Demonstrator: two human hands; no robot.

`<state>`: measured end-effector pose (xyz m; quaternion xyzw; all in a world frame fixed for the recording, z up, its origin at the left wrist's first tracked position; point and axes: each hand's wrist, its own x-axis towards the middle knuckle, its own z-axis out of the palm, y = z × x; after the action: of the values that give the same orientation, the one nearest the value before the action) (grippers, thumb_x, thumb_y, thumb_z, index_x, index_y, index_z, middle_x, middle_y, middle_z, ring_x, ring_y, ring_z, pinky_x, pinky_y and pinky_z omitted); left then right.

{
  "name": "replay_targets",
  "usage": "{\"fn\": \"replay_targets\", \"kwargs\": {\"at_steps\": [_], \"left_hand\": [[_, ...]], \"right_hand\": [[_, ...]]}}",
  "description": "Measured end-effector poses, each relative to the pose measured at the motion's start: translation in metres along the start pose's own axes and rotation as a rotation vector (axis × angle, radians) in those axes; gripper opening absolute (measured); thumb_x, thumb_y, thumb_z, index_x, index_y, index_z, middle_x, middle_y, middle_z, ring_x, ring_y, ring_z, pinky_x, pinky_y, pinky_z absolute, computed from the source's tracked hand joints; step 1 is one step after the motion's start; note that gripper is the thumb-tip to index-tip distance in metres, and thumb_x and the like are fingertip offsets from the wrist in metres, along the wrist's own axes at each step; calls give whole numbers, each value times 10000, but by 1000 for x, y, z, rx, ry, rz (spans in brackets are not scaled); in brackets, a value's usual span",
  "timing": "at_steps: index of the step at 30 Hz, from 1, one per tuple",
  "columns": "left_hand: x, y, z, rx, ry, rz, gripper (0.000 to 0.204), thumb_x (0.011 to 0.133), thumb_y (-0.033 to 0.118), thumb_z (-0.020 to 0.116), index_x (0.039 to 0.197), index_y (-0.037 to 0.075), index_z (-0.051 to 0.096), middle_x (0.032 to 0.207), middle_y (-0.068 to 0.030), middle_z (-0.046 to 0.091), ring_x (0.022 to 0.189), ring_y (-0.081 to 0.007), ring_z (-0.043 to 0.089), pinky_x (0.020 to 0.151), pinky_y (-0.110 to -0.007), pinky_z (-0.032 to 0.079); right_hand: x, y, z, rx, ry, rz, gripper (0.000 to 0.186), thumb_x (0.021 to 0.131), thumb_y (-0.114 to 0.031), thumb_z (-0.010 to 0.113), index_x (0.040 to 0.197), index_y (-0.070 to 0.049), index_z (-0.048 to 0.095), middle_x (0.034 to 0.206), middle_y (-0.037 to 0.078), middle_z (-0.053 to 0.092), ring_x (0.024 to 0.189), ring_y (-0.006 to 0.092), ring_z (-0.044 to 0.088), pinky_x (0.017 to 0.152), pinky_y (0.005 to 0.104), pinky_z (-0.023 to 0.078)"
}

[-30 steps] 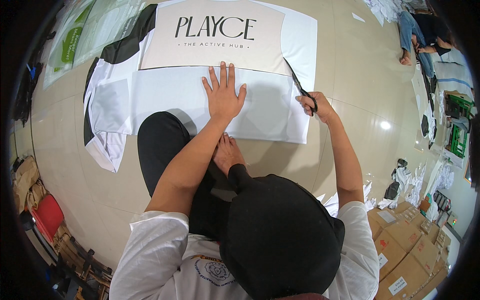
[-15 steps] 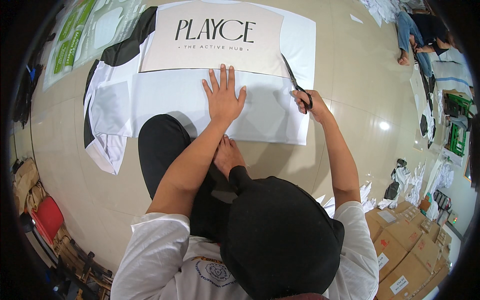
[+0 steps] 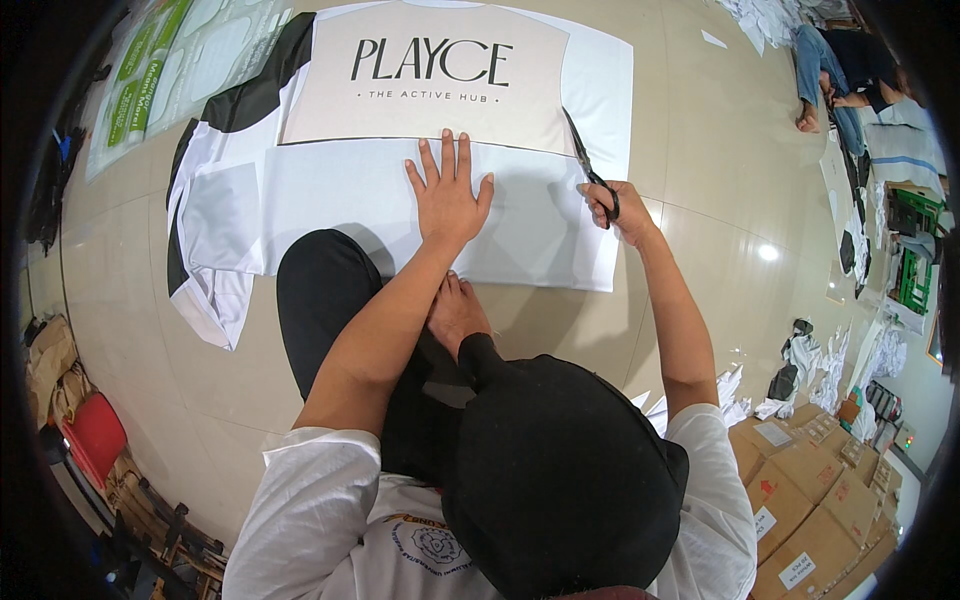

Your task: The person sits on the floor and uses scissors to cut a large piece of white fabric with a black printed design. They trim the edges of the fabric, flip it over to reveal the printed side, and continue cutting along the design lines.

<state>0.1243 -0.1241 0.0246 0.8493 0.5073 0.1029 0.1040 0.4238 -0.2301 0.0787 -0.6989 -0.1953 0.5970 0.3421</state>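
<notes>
Scissors (image 3: pixel 594 175) sit in the curled fingers of my right hand (image 3: pixel 622 212), blades at the right edge of the cream panel (image 3: pixel 420 118). Left of them, my left hand (image 3: pixel 450 205), spread and gripping nothing, lies flat on white cloth (image 3: pixel 340 200).

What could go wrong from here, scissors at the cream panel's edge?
1. The scissors in the right hand point along the cream panel's right edge, over white cloth; a slip might nick either.
2. The left hand lies flat with fingertips at the panel's lower edge; blades coming along there could catch fingers.
3. A bare foot sits at the cloth's near edge; shifting it may drag the cloth.
</notes>
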Motion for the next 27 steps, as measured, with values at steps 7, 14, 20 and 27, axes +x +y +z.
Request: {"fn": "replay_targets", "kwargs": {"at_steps": [7,14,20,27], "left_hand": [[0,1,-1,-7,-1,-3,804,1083,517,499,1728,77,308,1800,-208,237,1647,-539,120,1288,-742,84],[0,0,-1,-7,-10,-7,804,1080,514,509,1726,77,313,1800,-204,239,1647,-539,120,1288,-741,84],[1,1,-2,-16,-7,-6,803,1079,509,516,1725,75,315,1796,-205,247,1644,-540,128,1288,-741,84],[1,2,-5,-6,-34,-25,798,1083,520,490,1723,74,323,1809,-179,228,1661,-510,95,1306,-712,56]], "right_hand": [[0,7,10,45,34,-13,329,937,-283,856,828,-59,642,684,-10,580,525,90,518,475,264,404],[-4,6,20,37,44,-14,295,964,-266,820,816,-84,641,655,-33,575,521,72,506,496,258,415],[-6,8,23,52,66,-5,299,957,-281,829,827,-83,645,660,-32,571,527,73,507,495,260,411],[-3,-10,33,125,100,4,407,899,-395,871,844,-55,654,716,16,594,555,109,534,494,285,421]]}}
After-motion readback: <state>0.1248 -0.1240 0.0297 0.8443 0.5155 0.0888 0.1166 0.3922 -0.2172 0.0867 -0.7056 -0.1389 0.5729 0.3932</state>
